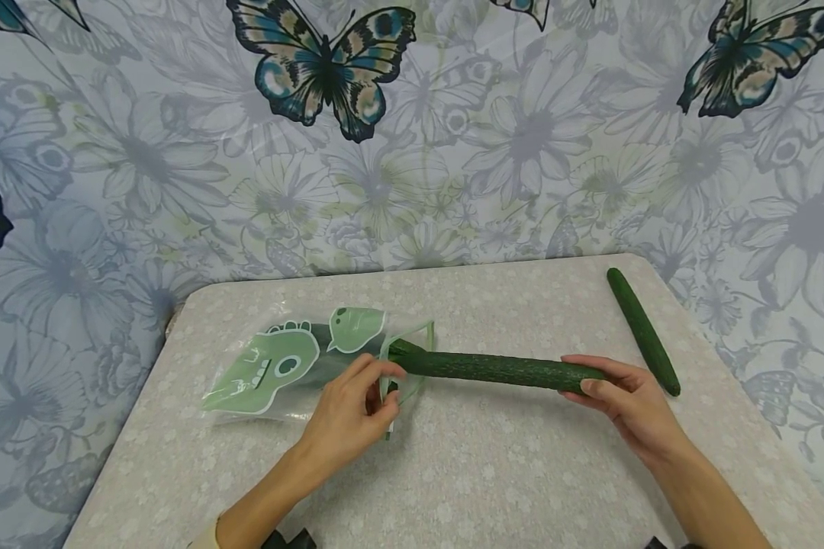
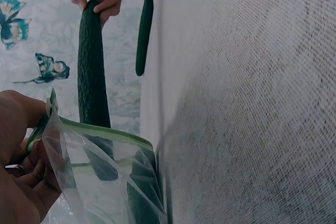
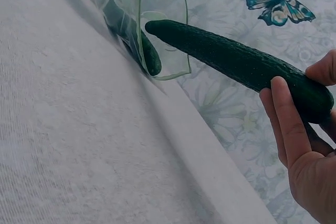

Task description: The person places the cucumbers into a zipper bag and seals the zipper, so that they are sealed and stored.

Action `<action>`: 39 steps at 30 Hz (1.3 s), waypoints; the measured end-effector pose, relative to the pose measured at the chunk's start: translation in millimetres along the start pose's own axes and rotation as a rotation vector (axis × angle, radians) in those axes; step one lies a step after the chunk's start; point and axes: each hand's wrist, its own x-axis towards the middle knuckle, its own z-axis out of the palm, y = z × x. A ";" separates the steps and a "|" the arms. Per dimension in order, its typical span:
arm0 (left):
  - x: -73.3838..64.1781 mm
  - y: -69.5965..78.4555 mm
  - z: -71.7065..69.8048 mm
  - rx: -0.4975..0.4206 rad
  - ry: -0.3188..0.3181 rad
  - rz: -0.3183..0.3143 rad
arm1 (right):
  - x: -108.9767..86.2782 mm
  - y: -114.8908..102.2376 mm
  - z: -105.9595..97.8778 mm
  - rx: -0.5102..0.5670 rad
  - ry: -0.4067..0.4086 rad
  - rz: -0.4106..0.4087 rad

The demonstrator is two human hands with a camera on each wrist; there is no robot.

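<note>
My right hand grips a long dark green cucumber by its right end. The cucumber's far tip reaches into the mouth of a clear zip bag printed with green cartoon shapes. At the near edge of that mouth, my left hand pinches the bag's green zip rim. In the left wrist view the held cucumber passes behind the clear plastic at the opening. Another cucumber lies inside the bag, seen through the plastic in the right wrist view.
One more cucumber lies on the table's right side, beyond my right hand. The table has a pale floral cover and rounded far corners. Behind it hangs a flowered cloth with butterfly prints.
</note>
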 end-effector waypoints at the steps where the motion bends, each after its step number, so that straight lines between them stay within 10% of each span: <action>1: -0.1 -0.2 0.1 -0.002 -0.001 0.001 | 0.9 0.7 0.9 0.000 -0.001 0.010; 39: -2.8 0.0 1.6 -0.027 -0.001 0.022 | 34.9 32.1 45.6 0.019 -0.062 0.233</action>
